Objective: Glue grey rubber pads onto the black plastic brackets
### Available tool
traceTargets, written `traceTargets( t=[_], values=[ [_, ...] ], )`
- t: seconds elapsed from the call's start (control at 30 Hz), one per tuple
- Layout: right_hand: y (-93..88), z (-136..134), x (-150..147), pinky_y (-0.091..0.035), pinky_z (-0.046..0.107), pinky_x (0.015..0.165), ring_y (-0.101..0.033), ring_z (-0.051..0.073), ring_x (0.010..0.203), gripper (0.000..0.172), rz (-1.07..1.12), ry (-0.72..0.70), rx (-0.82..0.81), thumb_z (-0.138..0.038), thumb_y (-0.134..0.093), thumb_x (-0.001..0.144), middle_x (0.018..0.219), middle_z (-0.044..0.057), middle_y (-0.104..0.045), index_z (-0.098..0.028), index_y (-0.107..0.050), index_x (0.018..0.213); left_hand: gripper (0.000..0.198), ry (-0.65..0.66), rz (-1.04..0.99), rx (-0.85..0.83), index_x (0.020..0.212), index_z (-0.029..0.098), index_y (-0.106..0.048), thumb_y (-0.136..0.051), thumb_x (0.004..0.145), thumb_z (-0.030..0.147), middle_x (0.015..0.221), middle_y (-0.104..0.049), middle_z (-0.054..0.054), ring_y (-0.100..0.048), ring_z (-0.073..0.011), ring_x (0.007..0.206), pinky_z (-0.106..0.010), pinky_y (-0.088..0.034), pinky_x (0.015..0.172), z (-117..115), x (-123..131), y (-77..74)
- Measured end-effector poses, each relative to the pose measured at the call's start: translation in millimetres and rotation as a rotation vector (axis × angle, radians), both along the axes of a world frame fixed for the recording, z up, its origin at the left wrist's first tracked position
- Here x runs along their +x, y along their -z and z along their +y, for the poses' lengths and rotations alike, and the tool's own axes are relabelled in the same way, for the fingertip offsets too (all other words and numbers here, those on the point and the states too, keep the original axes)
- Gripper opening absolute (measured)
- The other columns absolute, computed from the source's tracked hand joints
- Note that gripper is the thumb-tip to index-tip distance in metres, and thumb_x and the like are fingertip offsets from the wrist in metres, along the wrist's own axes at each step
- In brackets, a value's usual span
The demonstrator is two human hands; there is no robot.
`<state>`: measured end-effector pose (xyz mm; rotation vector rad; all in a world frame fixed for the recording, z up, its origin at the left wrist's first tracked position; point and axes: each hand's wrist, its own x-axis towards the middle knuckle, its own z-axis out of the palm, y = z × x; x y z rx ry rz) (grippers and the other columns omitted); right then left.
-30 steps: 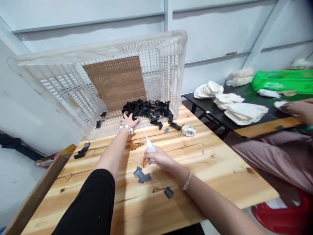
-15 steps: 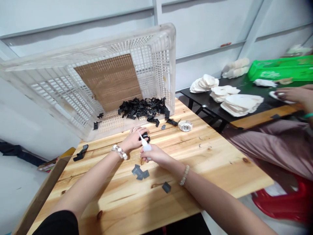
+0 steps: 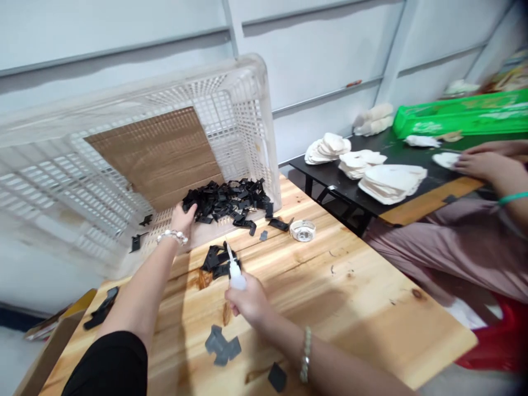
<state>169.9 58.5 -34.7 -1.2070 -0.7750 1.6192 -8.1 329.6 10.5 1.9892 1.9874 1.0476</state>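
**Two risks near the table's (image 3: pixel 330 286) far edge**

Judging from how things lie, a careless drag could spill the heap of black pieces (image 3: pixel 225 199) over the lip of the tilted white crate (image 3: pixel 264 110). A hard squeeze could drip from the small white bottle (image 3: pixel 236 275) onto the wood.

The left hand (image 3: pixel 182 216) reaches into the crate at the far left edge. Its fingers are loosely spread on the heap's left side; whether they pinch a piece cannot be told. The right hand (image 3: pixel 247 300), nearer the front edge, is clenched around the bottle. The nozzle points up, just beside a small pile of black pieces (image 3: pixel 218 258). Grey pieces (image 3: pixel 223 345) lie near its wrist.
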Motion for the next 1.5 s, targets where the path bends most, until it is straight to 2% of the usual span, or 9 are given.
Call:
traceTargets(
  t=[0.13, 0.3, 0.53, 0.63, 0.93, 1.17, 1.33, 1.4, 1.5],
  values=[
    [5.9, 0, -6, -0.033, 0.020, 0.041, -0.042, 0.008, 0.041, 0.016, 0.001, 0.118, 0.021, -0.009, -0.053, 0.062, 0.047, -0.010, -0.043, -0.021, -0.046, 0.070, 0.047, -0.046, 0.048, -0.060, 0.132, 0.018, -0.052, -0.058, 0.092, 0.042, 0.136, -0.053, -0.012, -0.053, -0.0284, 0.122, -0.053, -0.044, 0.102, 49, 11, -12.1],
    [9.5, 4, -8, -0.035, 0.022, 0.050, -0.044, 0.009, 0.052, 0.013, 0.007, 0.205, 0.066, -0.012, -0.053, 0.059, 0.058, -0.007, -0.045, -0.020, -0.048, 0.069, 0.042, 0.065, 0.144, -0.164, 0.125, 0.016, -0.057, -0.056, 0.093, 0.044, 0.128, -0.059, -0.011, -0.058, -0.0254, 0.115, -0.049, -0.047, 0.098, 97, 43, -23.7],
    [4.3, 5, -5, -0.033, 0.023, 0.053, -0.041, 0.009, 0.056, 0.013, -0.020, 0.182, 0.079, -0.011, -0.052, 0.058, 0.060, -0.006, -0.044, -0.020, -0.047, 0.066, 0.042, 0.183, 0.375, -0.261, 0.116, 0.017, -0.063, -0.059, 0.090, 0.050, 0.127, -0.060, -0.011, -0.055, -0.0272, 0.121, -0.054, -0.039, 0.106, 114, 63, -34.2],
    [2.5, 5, -2, -0.033, 0.023, 0.054, -0.041, 0.009, 0.057, 0.012, -0.060, 0.164, 0.115, -0.011, -0.052, 0.059, 0.059, -0.006, -0.044, -0.019, -0.047, 0.066, 0.040, 0.234, 0.432, -0.246, 0.119, 0.017, -0.061, -0.058, 0.092, 0.045, 0.130, -0.058, -0.011, -0.054, -0.0270, 0.120, -0.053, -0.042, 0.104, 97, 58, -28.7],
    [3.6, 3, 0, -0.036, 0.023, 0.053, -0.046, 0.011, 0.055, 0.012, -0.062, 0.125, 0.142, -0.011, -0.054, 0.061, 0.057, -0.006, -0.047, -0.020, -0.048, 0.065, 0.032, 0.393, 0.443, -0.066, 0.116, 0.016, -0.061, -0.057, 0.094, 0.038, 0.119, -0.062, -0.009, -0.061, -0.0223, 0.106, -0.046, -0.051, 0.093, 14, 47, 3.2],
    [0.0, 3, 4, -0.038, 0.023, 0.051, -0.046, 0.010, 0.051, 0.013, -0.053, 0.090, 0.123, -0.012, -0.054, 0.061, 0.054, -0.007, -0.048, -0.021, -0.048, 0.067, 0.028, 0.474, 0.413, 0.025, 0.113, 0.016, -0.063, -0.054, 0.095, 0.036, 0.120, -0.063, -0.010, -0.057, -0.0237, 0.115, -0.048, -0.045, 0.101, -48, 39, 18.8],
    [-2.9, 1, 7, -0.037, 0.023, 0.049, -0.046, 0.011, 0.050, 0.012, -0.070, 0.075, 0.086, -0.016, -0.055, 0.059, 0.054, -0.006, -0.048, -0.021, -0.048, 0.067, 0.030, 0.588, 0.442, -0.020, 0.114, 0.024, -0.065, -0.052, 0.093, 0.039, 0.124, -0.065, -0.004, -0.058, -0.0213, 0.118, -0.036, -0.044, 0.107, -109, 14, 18.0],
    [-2.8, 0, 7, -0.037, 0.023, 0.050, -0.046, 0.011, 0.052, 0.012, -0.066, 0.065, 0.087, -0.018, -0.056, 0.060, 0.055, -0.006, -0.048, -0.020, -0.049, 0.068, 0.034, 0.529, 0.444, -0.033, 0.122, 0.027, -0.062, -0.051, 0.093, 0.041, 0.132, -0.061, -0.002, -0.055, -0.0208, 0.123, -0.033, -0.041, 0.110, -120, -6, 9.9],
    [-1.0, -3, 8, -0.037, 0.024, 0.053, -0.046, 0.011, 0.054, 0.012, -0.056, 0.045, 0.099, -0.021, -0.058, 0.061, 0.056, -0.005, -0.049, -0.019, -0.050, 0.070, 0.039, 0.242, 0.420, -0.022, 0.133, 0.021, -0.052, -0.042, 0.098, 0.034, 0.140, -0.054, -0.009, -0.049, -0.0227, 0.130, -0.038, -0.037, 0.114, -109, -48, -6.3]
  ],
)
